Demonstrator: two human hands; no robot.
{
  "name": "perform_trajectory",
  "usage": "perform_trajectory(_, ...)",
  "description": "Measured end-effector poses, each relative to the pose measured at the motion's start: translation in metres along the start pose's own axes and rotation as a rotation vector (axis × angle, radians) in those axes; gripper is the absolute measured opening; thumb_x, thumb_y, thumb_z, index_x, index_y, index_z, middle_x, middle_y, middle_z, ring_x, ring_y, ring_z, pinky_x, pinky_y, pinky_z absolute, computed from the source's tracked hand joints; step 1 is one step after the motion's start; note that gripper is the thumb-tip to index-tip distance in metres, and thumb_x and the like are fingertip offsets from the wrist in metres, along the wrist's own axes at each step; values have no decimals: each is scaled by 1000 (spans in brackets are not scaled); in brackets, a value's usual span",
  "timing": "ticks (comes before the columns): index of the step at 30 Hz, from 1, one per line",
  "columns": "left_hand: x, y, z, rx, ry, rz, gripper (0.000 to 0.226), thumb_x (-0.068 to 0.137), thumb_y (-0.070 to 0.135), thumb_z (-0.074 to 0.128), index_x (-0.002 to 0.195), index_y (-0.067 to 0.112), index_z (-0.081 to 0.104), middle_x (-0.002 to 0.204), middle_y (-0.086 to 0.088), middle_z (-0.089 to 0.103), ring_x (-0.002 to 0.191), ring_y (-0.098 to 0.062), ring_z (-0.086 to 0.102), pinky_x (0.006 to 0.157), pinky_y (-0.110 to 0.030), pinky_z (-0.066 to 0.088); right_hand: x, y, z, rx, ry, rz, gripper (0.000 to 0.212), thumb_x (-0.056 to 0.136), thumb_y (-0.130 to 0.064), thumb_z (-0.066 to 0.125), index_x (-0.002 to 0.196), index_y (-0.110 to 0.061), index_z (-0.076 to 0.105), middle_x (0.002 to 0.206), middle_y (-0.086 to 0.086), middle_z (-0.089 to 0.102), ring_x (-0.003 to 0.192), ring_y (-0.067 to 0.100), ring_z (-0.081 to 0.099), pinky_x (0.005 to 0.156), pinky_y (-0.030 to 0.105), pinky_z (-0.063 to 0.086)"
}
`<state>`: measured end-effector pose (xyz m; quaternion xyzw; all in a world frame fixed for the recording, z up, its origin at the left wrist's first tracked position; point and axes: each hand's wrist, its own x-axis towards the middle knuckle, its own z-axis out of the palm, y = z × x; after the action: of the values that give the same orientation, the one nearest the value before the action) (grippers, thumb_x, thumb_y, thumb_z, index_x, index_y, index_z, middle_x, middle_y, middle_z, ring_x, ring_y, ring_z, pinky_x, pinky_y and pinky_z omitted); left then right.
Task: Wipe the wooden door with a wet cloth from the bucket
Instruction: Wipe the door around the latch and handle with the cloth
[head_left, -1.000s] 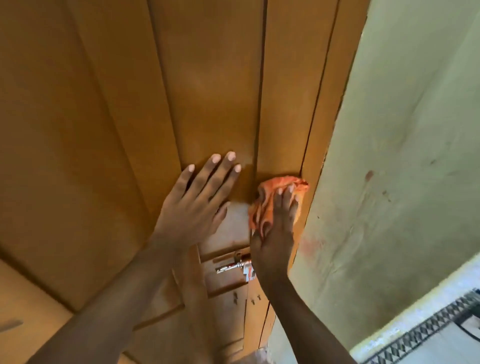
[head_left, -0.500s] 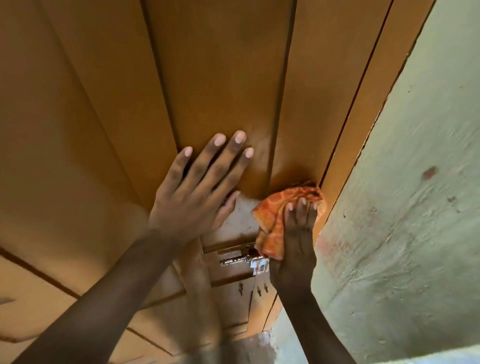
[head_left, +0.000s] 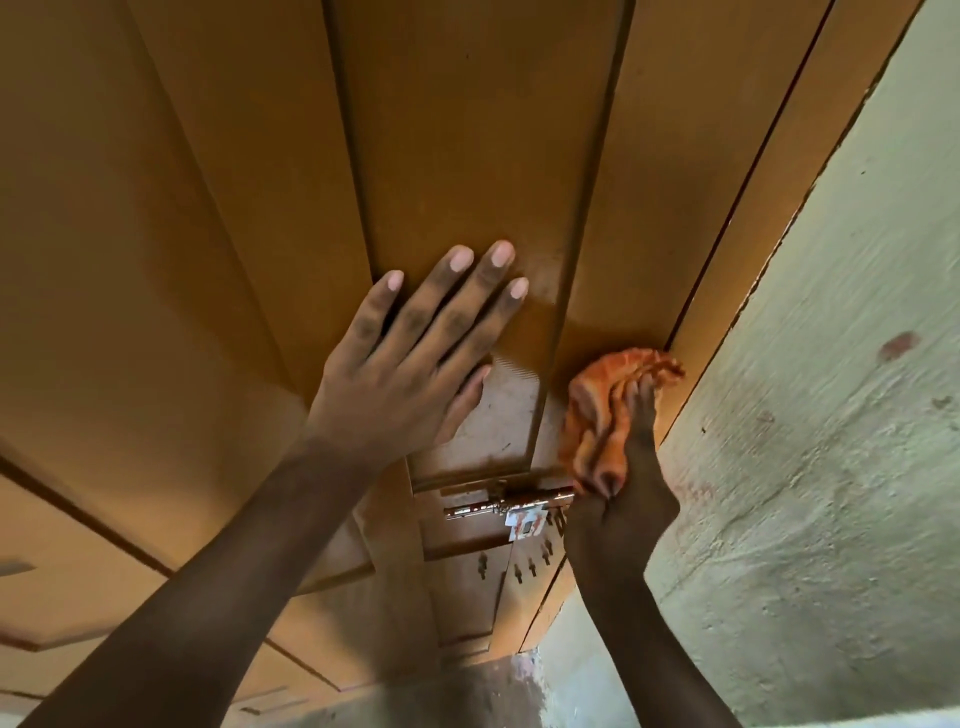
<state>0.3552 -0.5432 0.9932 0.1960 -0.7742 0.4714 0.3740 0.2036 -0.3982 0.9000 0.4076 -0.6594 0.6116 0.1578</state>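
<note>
I find no readable text, label, brand or number anywhere in my view. The one candidate is a small white tag with reddish marks (head_left: 525, 526) hanging from the shiny metal sliding bolt (head_left: 506, 505) at about 6 o'clock on the brown panelled wooden door (head_left: 467, 156); its marks are too blurred to read.

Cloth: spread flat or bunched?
Bunched. The orange cloth is crumpled in folds under the right hand, pressed against the door.
</note>
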Motion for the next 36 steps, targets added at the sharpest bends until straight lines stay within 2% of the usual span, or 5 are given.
perform_trajectory(6,1,8,-1,-43,-47,-63,75,102,49,46,168,18,26,173,-7,21,159,-26,17,124,-47,10,-9,2,7,-158,-105,-209,59,105,-49,37,143,-4,41,150,24,42,149,39,28,76,59,61)
perform_trajectory(11,0,7,-1,-21,-33,-58,75,103,50,46,168,17,26,172,-8,22,159,-26,19,125,-47,10,6,2,-6,-43,-13,-87,48,105,-46,44,144,-18,43,140,24,57,115,46,66,68,51,63)
perform_trajectory(23,-5,10,6,17,11,-42,75,101,49,52,165,14,34,170,-11,30,156,-29,28,125,-49,15,-3,3,-8,-78,-73,-111,51,104,-35,47,146,-8,39,153,18,42,127,50,56,75,59,61)
perform_trajectory(28,-3,10,6,-2,16,-49,74,101,50,51,165,15,35,169,-10,30,156,-29,27,123,-50,18,-7,0,-2,-152,-147,-222,55,108,-43,32,147,-4,36,162,10,28,155,31,17,71,54,63)
perform_trajectory(36,-5,10,6,-2,19,-58,73,102,50,50,165,15,34,170,-10,30,156,-29,28,123,-50,18,1,-14,4,46,36,-6,48,102,-25,52,148,-17,44,145,20,54,125,46,59,73,56,62)
